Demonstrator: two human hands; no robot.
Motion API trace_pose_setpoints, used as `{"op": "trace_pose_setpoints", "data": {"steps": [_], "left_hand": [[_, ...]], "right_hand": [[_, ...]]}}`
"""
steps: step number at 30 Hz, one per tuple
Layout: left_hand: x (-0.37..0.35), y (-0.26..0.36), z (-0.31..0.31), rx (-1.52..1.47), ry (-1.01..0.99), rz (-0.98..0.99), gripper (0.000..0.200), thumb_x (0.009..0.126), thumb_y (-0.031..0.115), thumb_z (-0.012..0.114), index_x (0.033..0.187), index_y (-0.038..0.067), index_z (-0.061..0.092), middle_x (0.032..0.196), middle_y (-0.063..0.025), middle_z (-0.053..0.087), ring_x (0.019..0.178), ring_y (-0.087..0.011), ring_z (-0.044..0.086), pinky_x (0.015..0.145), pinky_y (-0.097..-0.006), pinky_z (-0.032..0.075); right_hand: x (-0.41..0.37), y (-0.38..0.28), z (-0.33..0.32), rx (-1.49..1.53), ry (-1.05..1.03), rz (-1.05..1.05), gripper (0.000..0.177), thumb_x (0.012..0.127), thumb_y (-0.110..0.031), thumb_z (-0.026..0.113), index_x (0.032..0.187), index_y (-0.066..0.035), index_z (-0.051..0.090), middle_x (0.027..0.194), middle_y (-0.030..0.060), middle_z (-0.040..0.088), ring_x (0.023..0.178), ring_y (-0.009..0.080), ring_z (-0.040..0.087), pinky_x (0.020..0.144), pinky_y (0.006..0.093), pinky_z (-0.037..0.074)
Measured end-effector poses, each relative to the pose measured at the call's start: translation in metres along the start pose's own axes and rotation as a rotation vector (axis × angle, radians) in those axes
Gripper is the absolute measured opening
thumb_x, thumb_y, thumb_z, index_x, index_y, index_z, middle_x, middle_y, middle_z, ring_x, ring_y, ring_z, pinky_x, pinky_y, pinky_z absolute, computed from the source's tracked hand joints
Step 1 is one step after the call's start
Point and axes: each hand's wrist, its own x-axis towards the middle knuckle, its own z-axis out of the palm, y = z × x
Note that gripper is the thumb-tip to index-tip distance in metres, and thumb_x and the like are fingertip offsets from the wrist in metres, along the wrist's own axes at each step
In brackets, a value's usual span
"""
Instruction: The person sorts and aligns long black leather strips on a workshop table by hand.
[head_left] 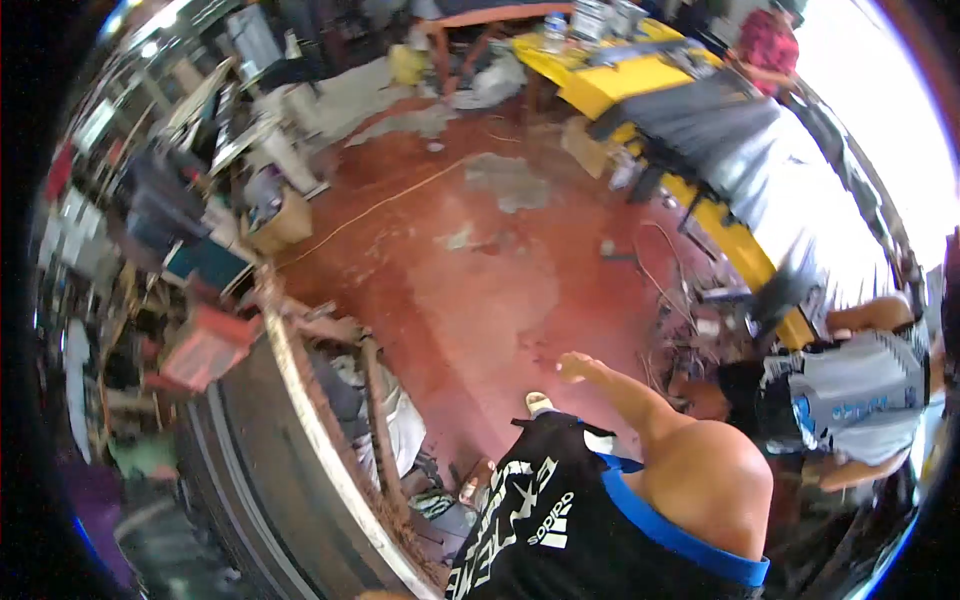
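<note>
My right hand (575, 368) hangs over the red floor (480, 300), well away from any object. It is small and a little blurred; its fingers look loosely curved, and nothing shows in them. My left hand is not visible; only a sliver of skin shows at the bottom edge, and I cannot make out which part it is. Below me are my black shirt (540, 520) with blue trim and one foot in a light sandal (538, 402). Left of me runs a long dark bench top (270, 450) with a pale, worn edge.
At right, a person in a grey-and-black shirt (860, 390) is beside a long yellow table (745, 245) covered with dark sheets (690, 120). Another person in a red shirt (768, 45) is at its far end. A cord (385, 200) crosses the floor; a cardboard box (280, 222) sits left.
</note>
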Motion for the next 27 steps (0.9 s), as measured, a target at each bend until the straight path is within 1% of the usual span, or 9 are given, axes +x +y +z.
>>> {"op": "trace_pose_setpoints", "data": {"steps": [2, 3, 4, 6, 8, 11, 17, 23, 27], "left_hand": [[0.005, 0.146, -0.002, -0.041, -0.257, 0.253, 0.023, 0.099, 0.017, 0.053, 0.114, 0.007, 0.067, 0.137, -0.0208, 0.052, 0.114, -0.0425, 0.056, 0.091, -0.0540, 0.047], [-0.019, 0.171, 0.041, -0.290, -0.289, 0.404, 0.040, 0.095, 0.032, 0.064, 0.124, 0.006, 0.059, 0.127, -0.0195, 0.056, 0.111, -0.0380, 0.057, 0.095, -0.0543, 0.046], [-0.046, 0.230, 0.051, -0.555, -0.384, 0.449, 0.024, 0.096, 0.008, 0.053, 0.116, -0.002, 0.063, 0.120, -0.0184, 0.062, 0.107, -0.0364, 0.061, 0.098, -0.0437, 0.046], [-0.094, 0.337, 0.072, -1.004, -1.123, 0.440, 0.025, 0.089, 0.000, 0.055, 0.113, -0.005, 0.063, 0.115, -0.0221, 0.065, 0.108, -0.0395, 0.060, 0.098, -0.0474, 0.045], [-0.097, 0.462, 0.010, -1.044, -1.407, 0.900, 0.030, 0.088, 0.005, 0.060, 0.118, -0.004, 0.062, 0.110, -0.0216, 0.066, 0.106, -0.0365, 0.061, 0.095, -0.0433, 0.046], [-0.146, 0.562, -0.024, -1.101, -1.885, 1.098, 0.033, 0.090, 0.009, 0.063, 0.121, 0.002, 0.064, 0.108, -0.0163, 0.067, 0.100, -0.0307, 0.065, 0.088, -0.0395, 0.051], [-0.284, 0.635, 0.025, -0.949, -2.027, 1.535, 0.033, 0.088, 0.020, 0.067, 0.117, 0.003, 0.067, 0.105, -0.0185, 0.071, 0.098, -0.0291, 0.069, 0.087, -0.0382, 0.053], [-0.364, 0.657, 0.078, -0.365, -2.130, 1.776, 0.039, 0.087, 0.027, 0.066, 0.115, 0.001, 0.069, 0.106, -0.0196, 0.072, 0.099, -0.0286, 0.070, 0.088, -0.0382, 0.054], [-0.393, 0.710, 0.079, -0.584, -2.305, 1.882, 0.037, 0.087, 0.024, 0.063, 0.115, 0.000, 0.069, 0.105, -0.0220, 0.072, 0.092, -0.0282, 0.071, 0.083, -0.0372, 0.055]], "right_hand": [[0.002, 0.033, 0.002, 0.154, -0.056, 0.013, 0.030, 0.081, -0.026, 0.063, 0.106, -0.011, 0.071, 0.106, 0.0178, 0.070, 0.102, 0.0352, 0.068, 0.084, 0.0456, 0.054], [0.005, 0.053, 0.006, 0.227, -0.037, 0.078, 0.030, 0.082, -0.027, 0.062, 0.106, -0.011, 0.071, 0.106, 0.0192, 0.070, 0.102, 0.0363, 0.067, 0.084, 0.0461, 0.054], [-0.006, 0.066, 0.006, 0.280, -0.003, 0.127, 0.030, 0.082, -0.027, 0.062, 0.106, -0.011, 0.071, 0.106, 0.0192, 0.070, 0.102, 0.0363, 0.067, 0.084, 0.0461, 0.054], [-0.027, 0.079, 0.003, 0.540, 0.215, 0.345, 0.030, 0.085, -0.029, 0.061, 0.107, -0.011, 0.072, 0.105, 0.0210, 0.070, 0.102, 0.0381, 0.066, 0.086, 0.0479, 0.053], [-0.064, 0.098, 0.001, 0.604, 0.330, 0.270, 0.035, 0.087, -0.035, 0.061, 0.105, -0.007, 0.071, 0.106, 0.0228, 0.069, 0.103, 0.0391, 0.066, 0.087, 0.0495, 0.052], [-0.085, 0.142, 0.038, 0.647, 0.321, 0.426, 0.044, 0.087, -0.038, 0.062, 0.109, 0.000, 0.068, 0.109, 0.0254, 0.068, 0.105, 0.0404, 0.065, 0.089, 0.0496, 0.052], [-0.151, 0.192, 0.119, 0.853, 0.492, 0.744, 0.046, 0.088, -0.041, 0.061, 0.107, 0.000, 0.068, 0.116, 0.0262, 0.065, 0.107, 0.0411, 0.064, 0.093, 0.0485, 0.051], [-0.188, 0.197, 0.109, 0.991, 0.518, 0.858, 0.045, 0.085, -0.042, 0.060, 0.106, -0.004, 0.070, 0.117, 0.0245, 0.065, 0.104, 0.0425, 0.064, 0.091, 0.0486, 0.052], [-0.173, 0.200, 0.075, 1.033, 0.614, 0.967, 0.043, 0.084, -0.040, 0.060, 0.107, -0.005, 0.071, 0.106, 0.0222, 0.069, 0.098, 0.0382, 0.067, 0.088, 0.0458, 0.052]]}}
